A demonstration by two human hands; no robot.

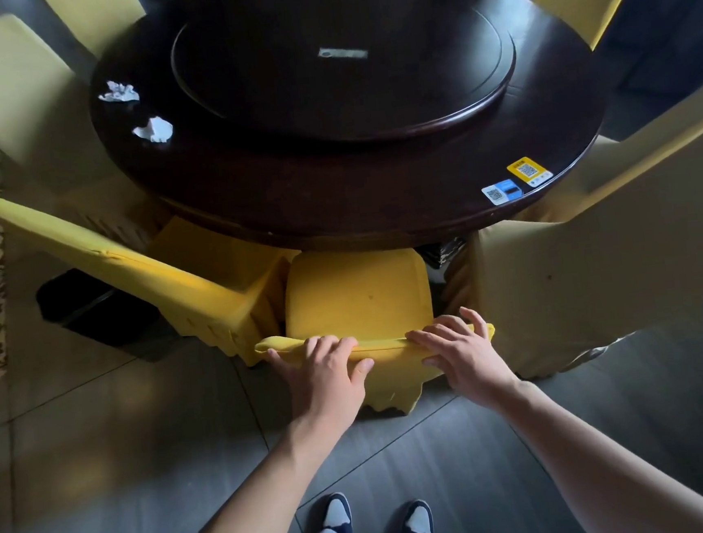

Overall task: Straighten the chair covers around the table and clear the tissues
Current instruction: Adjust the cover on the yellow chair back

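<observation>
A chair in a yellow cover (356, 295) stands tucked under the near edge of the round dark table (336, 208). My left hand (323, 371) grips the top edge of its backrest, fingers over the front and thumb behind. My right hand (459, 352) lies on the same edge to the right with fingers spread and the thumb under the fabric. Two crumpled white tissues (118, 92) (154, 129) lie on the table's left side.
A raised turntable (475, 102) fills the table's middle, and two QR stickers (516, 179) sit near its right edge. Yellow-covered chairs stand at the left (164, 282) and right (595, 253), more at the back. A black bin (90, 308) sits on the tiled floor left.
</observation>
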